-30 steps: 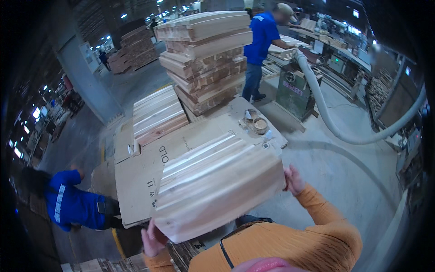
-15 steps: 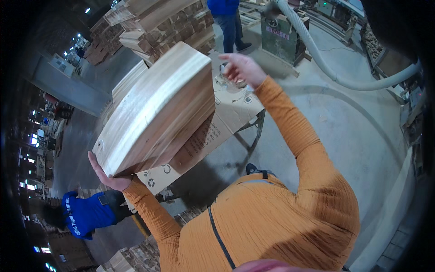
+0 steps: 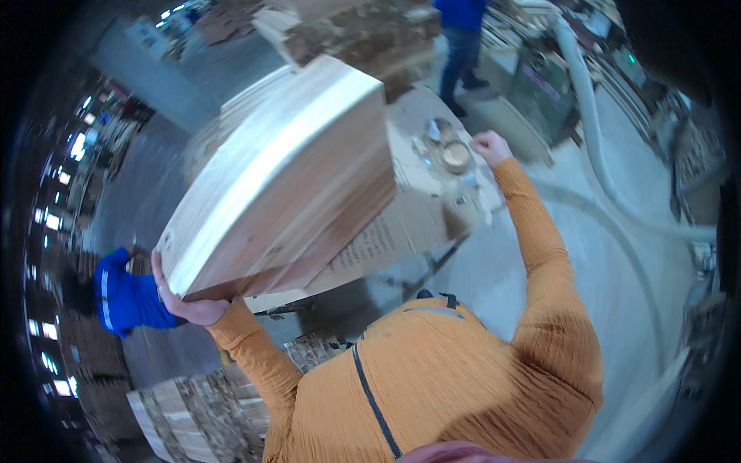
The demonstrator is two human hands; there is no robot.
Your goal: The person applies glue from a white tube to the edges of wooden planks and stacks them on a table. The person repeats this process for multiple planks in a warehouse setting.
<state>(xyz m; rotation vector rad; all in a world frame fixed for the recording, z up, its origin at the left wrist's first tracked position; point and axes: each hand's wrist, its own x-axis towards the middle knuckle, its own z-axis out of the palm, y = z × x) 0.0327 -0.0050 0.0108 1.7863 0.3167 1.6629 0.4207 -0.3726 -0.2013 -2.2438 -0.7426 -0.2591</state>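
A thick, pale curved wooden block [image 3: 285,170] stretches across the cardboard-covered table, its rounded top face catching the light. My left hand [image 3: 189,301] wraps round the block's near left corner, fingers up its end and palm beneath. Out at the table's right side, my right hand [image 3: 491,148] is closed, its fingers curled in. Whatever may be in those fingers is hidden. Right beside it stand a small round tub [image 3: 456,157] with pale brown contents and a shiny metal-looking container [image 3: 440,130]. Printed cardboard [image 3: 370,251] lies under the block.
More stacked timber [image 3: 363,38] stands beyond the table. A person in blue [image 3: 461,46] stands at the back, another [image 3: 135,293] at the left. A green machine [image 3: 542,92] and a pale hose [image 3: 590,131] are at the right. Wood stacks [image 3: 208,409] sit at lower left.
My right hand has moved from beside the block's far end, index finger extended, to the tubs, and its fingers have curled. My left hand stays on the block. The view has turned.
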